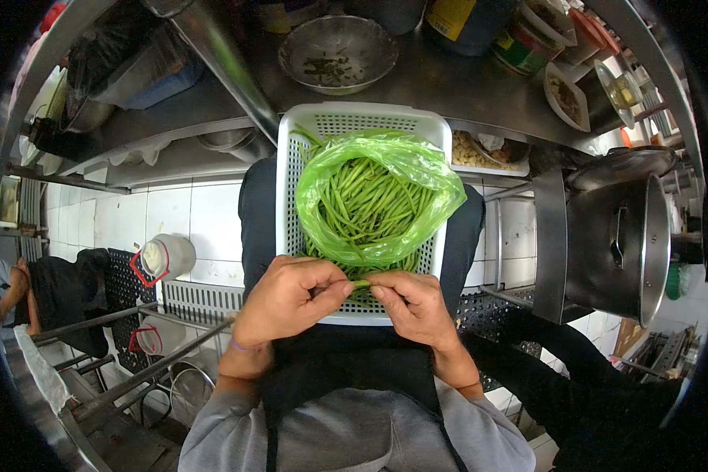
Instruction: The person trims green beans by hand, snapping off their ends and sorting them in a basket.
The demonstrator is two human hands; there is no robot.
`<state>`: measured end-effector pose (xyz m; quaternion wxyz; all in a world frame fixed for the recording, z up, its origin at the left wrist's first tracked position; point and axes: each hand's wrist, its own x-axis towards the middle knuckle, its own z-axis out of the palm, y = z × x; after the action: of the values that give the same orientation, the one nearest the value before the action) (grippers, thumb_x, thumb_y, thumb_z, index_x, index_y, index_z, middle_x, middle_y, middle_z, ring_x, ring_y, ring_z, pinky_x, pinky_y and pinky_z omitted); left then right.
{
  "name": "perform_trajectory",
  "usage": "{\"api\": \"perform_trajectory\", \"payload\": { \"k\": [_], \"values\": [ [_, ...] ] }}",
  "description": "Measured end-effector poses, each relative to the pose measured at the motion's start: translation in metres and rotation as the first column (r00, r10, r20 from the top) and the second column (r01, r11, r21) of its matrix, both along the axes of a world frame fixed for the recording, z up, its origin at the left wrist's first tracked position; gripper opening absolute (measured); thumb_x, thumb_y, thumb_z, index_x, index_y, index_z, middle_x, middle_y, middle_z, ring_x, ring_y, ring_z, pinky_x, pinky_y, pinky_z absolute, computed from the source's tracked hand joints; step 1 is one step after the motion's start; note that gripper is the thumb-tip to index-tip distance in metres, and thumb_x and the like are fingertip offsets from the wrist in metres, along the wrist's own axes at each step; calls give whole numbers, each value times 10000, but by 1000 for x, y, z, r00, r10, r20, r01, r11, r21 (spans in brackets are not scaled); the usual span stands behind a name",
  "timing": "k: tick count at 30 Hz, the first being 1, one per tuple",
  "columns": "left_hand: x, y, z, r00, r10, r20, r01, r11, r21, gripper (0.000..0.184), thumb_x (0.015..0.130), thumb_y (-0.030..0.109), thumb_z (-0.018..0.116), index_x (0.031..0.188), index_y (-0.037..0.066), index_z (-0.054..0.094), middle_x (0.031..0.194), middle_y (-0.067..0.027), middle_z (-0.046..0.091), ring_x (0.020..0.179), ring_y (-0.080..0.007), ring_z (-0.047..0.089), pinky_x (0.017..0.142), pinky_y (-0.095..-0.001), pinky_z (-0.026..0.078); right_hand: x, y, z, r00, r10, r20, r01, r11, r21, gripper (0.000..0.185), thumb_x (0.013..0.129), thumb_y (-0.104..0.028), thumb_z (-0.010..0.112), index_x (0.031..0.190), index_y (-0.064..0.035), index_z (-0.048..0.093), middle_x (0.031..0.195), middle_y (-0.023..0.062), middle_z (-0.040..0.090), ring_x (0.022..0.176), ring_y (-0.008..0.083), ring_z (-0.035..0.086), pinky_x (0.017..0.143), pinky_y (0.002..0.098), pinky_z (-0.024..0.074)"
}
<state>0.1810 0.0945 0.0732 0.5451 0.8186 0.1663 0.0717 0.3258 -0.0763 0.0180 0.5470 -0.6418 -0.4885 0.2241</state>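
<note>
My left hand point(295, 295) and my right hand point(411, 305) meet over the near end of a white perforated basket point(285, 197) resting on my lap. Thumb and forefinger of each are pinched on a green bean point(360, 284), of which only a short piece shows between them. Just beyond my fingers, a green plastic bag point(440, 189) lies open in the basket, filled with green beans point(370, 200). More beans lie loose in the basket, under the bag's near edge and at its far left corner.
A metal bowl point(338, 47) with dark scraps stands on the steel shelf ahead. At right is a large lidded pot point(613, 244). A white bucket point(169, 256) stands on the tiled floor at left. Other people are at far left and lower right.
</note>
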Motion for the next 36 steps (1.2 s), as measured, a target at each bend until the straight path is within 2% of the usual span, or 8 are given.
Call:
{"api": "perform_trajectory", "payload": {
  "k": [4, 10, 13, 18, 26, 29, 33, 36],
  "values": [
    [0, 0, -4, 999, -35, 13, 35, 999, 7, 162, 871, 138, 729, 805, 9, 658, 659, -127, 612, 601, -294, 633, 549, -378, 471, 3, -3, 4, 998, 38, 45, -35, 998, -60, 114, 925, -55, 660, 1004, 21, 691, 797, 138, 700, 670, 265, 701, 609, 345, 539],
    [1, -4, -5, 967, -256, 3, 256, 965, 60, 155, 866, 171, 741, 865, 23, 696, 765, -113, 634, 695, -296, 640, 629, -395, 499, 3, -5, -5, 934, -344, -97, 318, 923, -216, 109, 914, -44, 682, 1003, 17, 694, 799, 143, 701, 629, 189, 685, 554, 333, 528],
    [5, -3, -9, 965, -261, -33, 262, 943, 205, 189, 856, 212, 753, 905, 34, 714, 858, -98, 643, 809, -295, 638, 726, -401, 507, 2, 8, 10, 965, -258, 36, 261, 952, -160, 145, 893, -49, 718, 1021, 14, 690, 825, 149, 709, 636, 153, 678, 559, 327, 533],
    [7, -3, -14, 986, -116, 122, 69, 938, 338, 246, 761, 191, 828, 916, 31, 724, 863, -80, 644, 805, -291, 632, 737, -377, 507, -6, 19, -6, 953, -202, 227, 221, 973, -61, 207, 863, -46, 740, 1052, 24, 691, 880, 182, 721, 676, 271, 717, 603, 333, 550],
    [20, -16, 3, 973, 151, 173, -189, 955, 229, 295, 762, 103, 829, 1026, 34, 717, 847, -101, 636, 729, -241, 633, 646, -329, 504, 9, -4, 22, 934, -328, 140, 319, 944, 81, 140, 842, 15, 747, 979, 20, 721, 785, 130, 722, 588, 158, 671, 512, 247, 491],
    [28, -20, -6, 966, 11, 258, -79, 964, 255, 284, 782, 86, 814, 1044, 31, 718, 838, -91, 633, 709, -221, 626, 637, -323, 503, 10, -9, 26, 973, -214, 89, 204, 973, 112, 137, 854, -1, 743, 990, 11, 725, 782, 121, 718, 605, 163, 673, 545, 266, 505],
    [28, -15, -23, 936, 58, 348, -120, 980, 159, 162, 863, 60, 750, 995, -6, 684, 774, -66, 630, 639, -166, 593, 616, -286, 491, 5, -5, 19, 971, -228, -66, 230, 973, 23, 189, 928, -74, 692, 1096, 9, 716, 806, 108, 722, 678, 140, 677, 616, 270, 513],
    [18, -11, -22, 926, 368, 83, -262, 786, -560, 112, 939, 87, 692, 979, -7, 645, 765, -33, 626, 640, -100, 572, 603, -237, 469, 2, -4, 17, 945, -170, -279, 136, 981, -140, 235, 975, -116, 645, 1169, 8, 698, 827, 101, 725, 709, 120, 662, 646, 265, 510]
  ]
}}
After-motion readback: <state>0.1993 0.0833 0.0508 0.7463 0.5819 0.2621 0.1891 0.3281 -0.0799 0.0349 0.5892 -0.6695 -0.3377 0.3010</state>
